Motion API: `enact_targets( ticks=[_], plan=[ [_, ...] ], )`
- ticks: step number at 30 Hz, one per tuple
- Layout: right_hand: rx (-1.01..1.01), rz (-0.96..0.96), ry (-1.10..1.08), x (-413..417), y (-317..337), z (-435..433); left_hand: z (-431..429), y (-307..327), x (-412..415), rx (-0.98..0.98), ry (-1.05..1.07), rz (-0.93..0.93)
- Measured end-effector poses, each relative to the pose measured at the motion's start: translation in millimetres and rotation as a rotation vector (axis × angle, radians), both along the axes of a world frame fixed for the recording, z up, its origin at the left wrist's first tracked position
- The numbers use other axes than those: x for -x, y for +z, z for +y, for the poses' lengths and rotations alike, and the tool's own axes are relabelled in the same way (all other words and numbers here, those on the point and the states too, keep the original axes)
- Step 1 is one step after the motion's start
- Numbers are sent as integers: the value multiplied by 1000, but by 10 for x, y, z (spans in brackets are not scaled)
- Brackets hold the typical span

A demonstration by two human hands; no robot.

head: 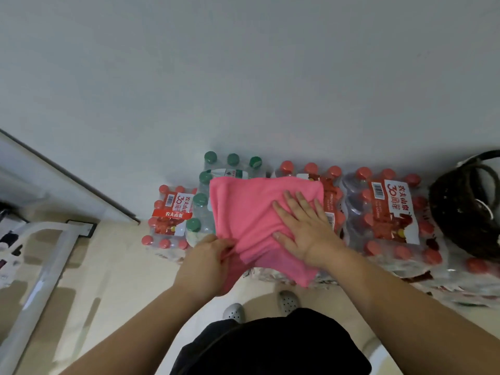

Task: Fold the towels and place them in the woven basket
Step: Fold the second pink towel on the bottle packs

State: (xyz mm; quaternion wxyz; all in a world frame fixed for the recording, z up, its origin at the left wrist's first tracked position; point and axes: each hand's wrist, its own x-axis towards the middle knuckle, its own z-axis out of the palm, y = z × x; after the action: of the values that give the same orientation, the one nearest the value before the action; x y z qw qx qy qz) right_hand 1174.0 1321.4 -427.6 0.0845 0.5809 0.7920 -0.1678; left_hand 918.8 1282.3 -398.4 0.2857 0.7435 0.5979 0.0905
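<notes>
Pink towel (251, 209) mid-fold, not yet basketed.
It lies on the water-bottle packs (389, 212); right hand (305, 228) presses flat, left hand (208, 255) pinches its near edge; woven basket (460, 209) right of the towel.

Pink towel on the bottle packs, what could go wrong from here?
The pink towel lies on bumpy bottle packs, so the fold may come out uneven, though the right hand presses it flat. Its near edge hangs off the packs where the left hand pinches it; released, it could slide to the floor. The woven basket sits to the right, so the fold might loosen in the carry.
</notes>
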Motion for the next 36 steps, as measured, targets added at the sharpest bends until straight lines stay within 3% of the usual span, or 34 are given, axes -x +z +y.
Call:
enact_targets(
  ticks=[4,11,16,22,32,36],
  plan=[
    [-28,63,-7,10,7,-307,45,-43,182,95,-105,27],
    [-287,401,-298,-51,80,-37,594,48,146,-120,73,-11],
    [-296,341,-437,-187,98,340,1036,18,50,-139,119,67],
    [-230,131,-333,-339,131,531,1242,-39,44,-144,62,134],
    [-230,153,-119,-463,147,647,1264,36,182,-125,2,88],
    [-318,297,-138,-495,240,506,1203,143,231,-78,19,46]
  ],
)
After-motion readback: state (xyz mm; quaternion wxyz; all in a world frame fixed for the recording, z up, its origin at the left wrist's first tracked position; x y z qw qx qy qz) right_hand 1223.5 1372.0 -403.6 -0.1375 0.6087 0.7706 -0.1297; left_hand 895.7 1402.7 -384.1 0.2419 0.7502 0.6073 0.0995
